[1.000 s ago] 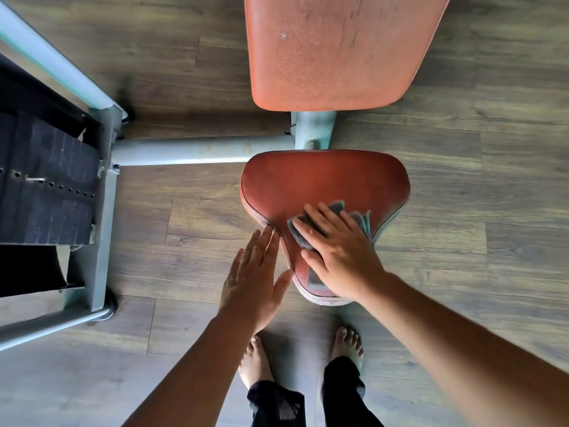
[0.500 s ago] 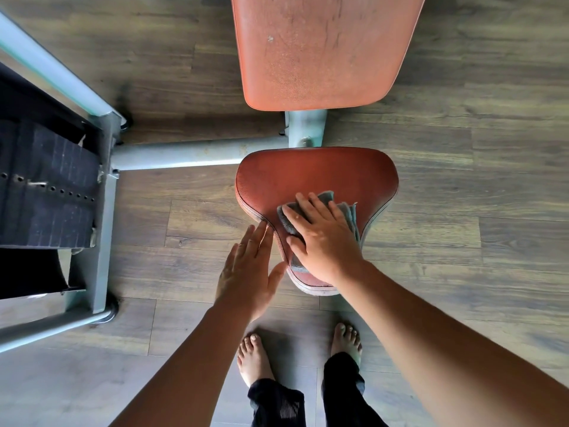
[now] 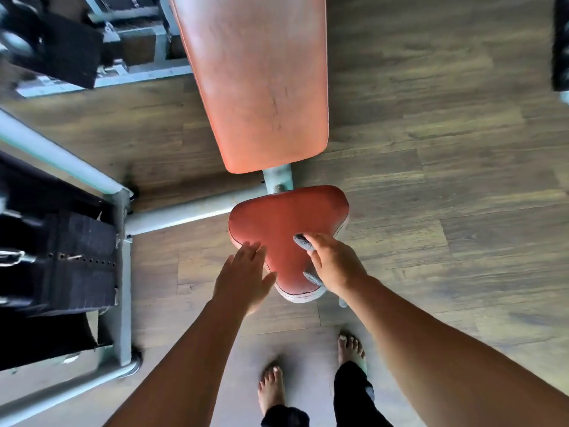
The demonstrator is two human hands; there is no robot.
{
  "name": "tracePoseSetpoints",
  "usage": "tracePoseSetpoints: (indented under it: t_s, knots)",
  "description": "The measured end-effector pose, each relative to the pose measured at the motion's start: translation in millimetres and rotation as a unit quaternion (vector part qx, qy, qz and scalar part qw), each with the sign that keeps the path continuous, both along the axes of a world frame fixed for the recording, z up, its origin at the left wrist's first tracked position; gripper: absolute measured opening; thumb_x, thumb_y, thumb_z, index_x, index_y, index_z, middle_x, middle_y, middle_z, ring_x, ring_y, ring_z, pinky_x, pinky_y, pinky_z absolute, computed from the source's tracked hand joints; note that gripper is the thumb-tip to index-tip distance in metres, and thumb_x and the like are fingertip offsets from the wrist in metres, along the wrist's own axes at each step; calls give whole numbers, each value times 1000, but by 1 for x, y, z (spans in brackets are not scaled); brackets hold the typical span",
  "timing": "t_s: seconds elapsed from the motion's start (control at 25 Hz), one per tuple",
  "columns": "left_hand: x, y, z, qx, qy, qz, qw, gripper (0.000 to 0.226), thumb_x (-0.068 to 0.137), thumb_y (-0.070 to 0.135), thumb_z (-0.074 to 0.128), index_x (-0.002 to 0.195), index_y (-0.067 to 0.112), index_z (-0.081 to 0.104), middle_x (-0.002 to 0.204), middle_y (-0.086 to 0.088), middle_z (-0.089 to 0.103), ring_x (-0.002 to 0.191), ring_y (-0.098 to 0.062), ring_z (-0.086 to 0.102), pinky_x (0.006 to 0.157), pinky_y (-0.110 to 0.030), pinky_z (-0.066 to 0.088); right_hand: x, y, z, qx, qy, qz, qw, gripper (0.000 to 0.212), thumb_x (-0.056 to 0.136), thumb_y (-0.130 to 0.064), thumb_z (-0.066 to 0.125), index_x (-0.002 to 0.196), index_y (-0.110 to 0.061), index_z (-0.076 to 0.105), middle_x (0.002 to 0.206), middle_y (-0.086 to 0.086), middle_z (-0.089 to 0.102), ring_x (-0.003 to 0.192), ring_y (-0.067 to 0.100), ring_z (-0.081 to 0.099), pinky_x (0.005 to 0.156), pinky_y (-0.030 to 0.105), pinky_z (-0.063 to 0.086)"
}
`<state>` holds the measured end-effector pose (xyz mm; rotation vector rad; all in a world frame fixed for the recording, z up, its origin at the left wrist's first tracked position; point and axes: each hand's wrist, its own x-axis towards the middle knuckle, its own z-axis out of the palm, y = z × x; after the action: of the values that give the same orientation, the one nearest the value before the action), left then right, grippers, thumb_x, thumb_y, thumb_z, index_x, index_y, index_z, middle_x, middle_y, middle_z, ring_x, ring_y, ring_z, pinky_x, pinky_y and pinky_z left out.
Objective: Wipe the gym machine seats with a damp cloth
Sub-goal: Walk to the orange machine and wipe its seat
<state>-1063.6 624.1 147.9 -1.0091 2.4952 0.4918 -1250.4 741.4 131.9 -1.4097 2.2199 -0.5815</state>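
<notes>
Head view
Seat [image 3: 277, 223]: red-brown padded vinyl, rounded triangle narrowing toward the person, pale piped edge, smooth with a dull sheen.
Backrest [image 3: 258, 81]: long orange pad beyond the seat, scuffed and streaked, rounded corners.
Frame [image 3: 191, 211]: pale grey-green metal tube running left from under the seat to a post beside the black weight stack [image 3: 61, 257].
Cloth [image 3: 303, 241]: grey, nubbly, bunched on the seat's right side; only small folds show at the fingertips and by the thumb.
Right hand [image 3: 334, 263]: clamped down over the cloth, fingers curled, pressing it on the seat.
Left hand [image 3: 243, 275]: flat, fingers apart, holding nothing, resting at the seat's left edge; blurred.
Floor [image 3: 446, 180]: wood-grain planks, matte brown-grey.
Feet [image 3: 271, 386]: bare, below the seat, black trouser cuffs.
</notes>
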Motion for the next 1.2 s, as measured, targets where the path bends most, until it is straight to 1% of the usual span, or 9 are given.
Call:
tracePoseSetpoints:
  t_s: [0.04,0.12,0.24,0.32,0.44,0.52,0.8,0.88,1.2]
  knots:
    - [-11,-1,23,-4,5,-23,1000,71,103,52,43,161,19,17,169,-2,18,156,-23,13,124,-42,22,-6,8,27,-2,-1,-18,1000,40,98,-18,52,137,-29,56,123,-3,67,97,23,69,85,31,54]
    - [-35,2,73,-4,17,-78,997,72,100,51,49,160,20,23,166,-3,28,154,-25,20,121,-42,27,-17,28,78,1,-14,-69,997,38,99,-20,52,136,-27,58,120,1,69,101,24,67,85,28,48]
    - [-68,17,142,-35,39,-160,986,70,98,53,51,157,22,31,160,-4,38,149,-28,30,118,-43,30,-28,68,147,10,-16,-157,987,35,99,-27,51,133,-24,59,118,9,70,103,30,65,84,34,50]
    - [-85,31,176,-64,51,-216,973,67,96,53,52,154,23,36,156,-5,44,144,-30,37,116,-45,33,-29,99,181,4,-17,-201,979,35,98,-28,53,133,-26,58,117,8,70,100,30,66,81,32,50]
    - [-112,59,223,-87,79,-290,950,62,94,52,54,148,24,44,149,-5,51,134,-30,46,109,-44,40,-31,150,235,-25,-7,-273,962,38,95,-29,56,133,-27,58,119,9,71,103,32,66,84,32,51]
    - [-133,84,246,-92,89,-329,936,63,93,53,54,148,23,46,147,-5,53,133,-29,46,109,-44,42,-39,182,263,-33,9,-312,950,38,94,-31,56,132,-29,58,118,10,71,103,33,66,84,34,52]
    - [-231,195,286,-92,102,-426,894,61,95,54,53,148,25,46,146,-5,52,133,-28,47,106,-45,42,-95,296,317,-67,19,-397,915,36,96,-23,57,132,-23,60,113,13,71,103,33,64,79,30,48]
    - [-267,233,291,-95,103,-435,889,60,96,53,52,148,25,44,146,-5,51,133,-28,47,107,-45,42,-122,336,324,-64,18,-414,908,35,97,-22,56,132,-21,60,113,12,70,103,32,62,76,28,43]
    - [-407,346,312,-87,122,-443,884,61,97,52,52,150,24,41,147,-4,50,136,-27,42,109,-44,39,-255,463,354,-33,43,-441,896,34,97,-24,54,131,-22,61,110,13,70,97,31,63,73,29,45]
